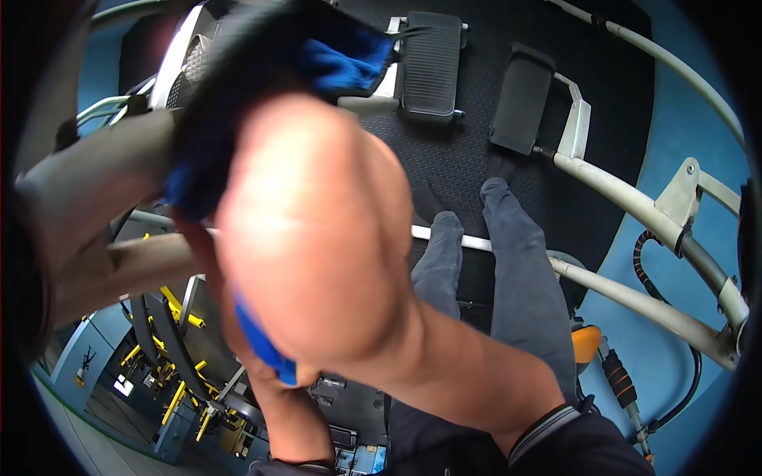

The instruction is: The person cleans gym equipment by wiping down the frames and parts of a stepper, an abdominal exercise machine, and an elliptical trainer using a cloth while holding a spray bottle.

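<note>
My right hand [317, 230] fills the middle of the view, close to the camera and blurred, with its back towards me. Its fingers run out of sight into a blue and black cloth [345, 59], which appears gripped in them. The cloth reaches down the left side of the hand, close to a pale machine bar [103, 155]. Behind the right hand is my left hand [238, 337], mostly hidden. A blue strip [262, 337] shows between the two; whether it belongs to the cloth I cannot tell.
Two black ribbed foot pedals [431, 67] [522, 99] stand on black rubber matting [444, 163]. White tubular frame bars [627, 194] run along the right. My grey-trousered legs [524, 278] are below. Yellow and black gym equipment [171, 373] stands at lower left, and an orange knob [586, 343] at lower right.
</note>
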Available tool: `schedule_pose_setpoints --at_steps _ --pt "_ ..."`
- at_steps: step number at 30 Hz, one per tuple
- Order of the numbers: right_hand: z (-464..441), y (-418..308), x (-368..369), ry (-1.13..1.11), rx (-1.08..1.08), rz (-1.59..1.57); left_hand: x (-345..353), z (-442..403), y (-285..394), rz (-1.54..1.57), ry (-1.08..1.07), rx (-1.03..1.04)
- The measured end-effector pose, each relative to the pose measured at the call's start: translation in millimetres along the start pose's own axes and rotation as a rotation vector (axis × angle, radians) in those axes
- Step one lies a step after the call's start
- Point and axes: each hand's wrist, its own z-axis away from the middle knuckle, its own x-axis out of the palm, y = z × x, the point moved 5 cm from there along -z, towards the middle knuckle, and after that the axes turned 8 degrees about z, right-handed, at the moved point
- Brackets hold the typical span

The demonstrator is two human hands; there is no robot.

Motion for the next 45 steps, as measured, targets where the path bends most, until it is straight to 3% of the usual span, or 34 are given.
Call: schedule_pose_setpoints --at_steps 2,3,4,5,6,8,10,11,12,14,15,16,17,18,19,20,21,22,23,24,28,30,31,32,34,36,38,42,43,45 --pt "-33.2 -42.4 -14.2 0.027 0.315 -0.337 -7.5 24.0 28.3 -0.362 -0.062 0.155" --pt "-33.5 -43.0 -24.0 0.012 0.307 -0.354 -9.8 37.3 41.6 -0.538 -0.082 0.238" --pt "-35.7 -37.3 -28.0 -0.140 0.176 -0.254 -10.5 46.2 53.6 -0.710 -0.098 0.323" --pt "-36.8 -26.9 -28.3 -0.285 0.035 -0.150 -5.3 40.7 61.9 -1.081 -0.264 0.420" --pt "-34.7 -20.4 -21.4 -0.421 -0.114 -0.039 21.6 33.8 65.6 -0.936 -0.451 0.577" --pt "-19.9 25.6 -15.0 -0.388 0.526 -0.137 11.4 38.4 49.2 -0.934 -0.543 0.595" --pt "-27.8 28.4 -23.2 -0.437 0.783 -0.064 8.4 53.9 48.2 -0.903 -0.542 0.595" --pt "-35.2 17.6 -29.3 -0.447 0.805 -0.045 10.0 59.2 48.6 -0.896 -0.546 0.588" --pt "-41.5 -14.9 -34.3 -0.432 0.736 -0.191 10.5 66.6 52.1 -0.878 -0.521 0.606" --pt "-46.1 -87.1 -47.2 -0.397 0.273 -0.067 10.8 82.7 63.9 -0.764 -0.456 0.638" --pt "-40.6 -103.7 -43.6 -0.289 0.135 -0.086 4.2 92.3 64.8 -0.788 -0.384 0.525" --pt "-33.9 -115.0 -39.8 -0.186 -0.009 -0.113 6.2 96.2 69.2 -0.762 -0.361 0.549" --pt "-31.8 -114.8 -39.7 -0.120 -0.274 0.222 10.3 100.9 73.5 -0.684 -0.384 0.577" --pt "-27.8 -105.9 -34.8 -0.138 -0.265 0.326 13.7 106.3 81.4 -0.610 -0.407 0.612" --pt "-25.2 -88.9 -36.3 -0.227 -0.160 0.322 16.3 114.5 94.4 -0.724 -0.447 0.741" --pt "-31.7 -81.9 -42.2 -0.308 -0.112 0.273 12.4 123.4 97.6 -0.619 -0.386 0.693" --pt "-37.3 -84.8 -51.3 -0.433 0.102 0.224 6.5 131.6 103.0 -0.581 -0.363 0.691" --pt "-36.2 -75.1 -58.9 -0.540 0.408 -0.037 -0.5 140.6 109.3 -0.543 -0.332 0.685" --pt "-40.9 -79.9 -77.2 -0.647 0.585 -0.021 -6.4 150.3 117.3 -0.569 -0.326 0.684" --pt "-49.1 -95.9 -91.0 -0.628 0.603 -0.135 -12.2 158.3 121.5 -0.585 -0.328 0.744" --pt "-76.7 -152.5 -118.6 -0.777 0.638 -0.454 -32.3 191.8 121.1 -0.411 -0.267 0.594" --pt "-83.9 -166.5 -126.2 -0.767 0.563 -0.330 -30.4 203.8 132.2 -0.613 -0.327 0.775" --pt "-85.0 -167.6 -130.3 -0.762 0.551 -0.289 -29.1 208.5 134.2 -0.473 -0.316 0.660" --pt "-87.4 -168.4 -134.7 -0.754 0.537 -0.250 -28.7 211.5 137.5 -0.468 -0.316 0.679" --pt "-86.4 -171.3 -143.9 -0.726 0.505 -0.236 -23.8 209.8 137.8 -0.467 -0.407 0.661" --pt "-75.9 -175.4 -147.3 -0.746 0.492 -0.236 -12.3 208.7 142.1 -0.594 -0.496 0.777" --pt "-51.7 -175.2 -148.6 -0.742 0.435 -0.139 7.4 205.5 144.9 -0.585 -0.598 0.655" --pt "3.5 -158.7 -145.2 -0.743 0.578 -0.279 45.4 181.2 128.8 -0.659 -0.762 0.897" --pt "8.8 -154.3 -148.4 -0.724 0.644 -0.341 52.3 174.9 121.8 -0.633 -0.813 0.750" --pt "3.3 -148.9 -150.0 -0.684 0.706 -0.414 60.1 164.4 116.4 -0.636 -0.878 0.724"
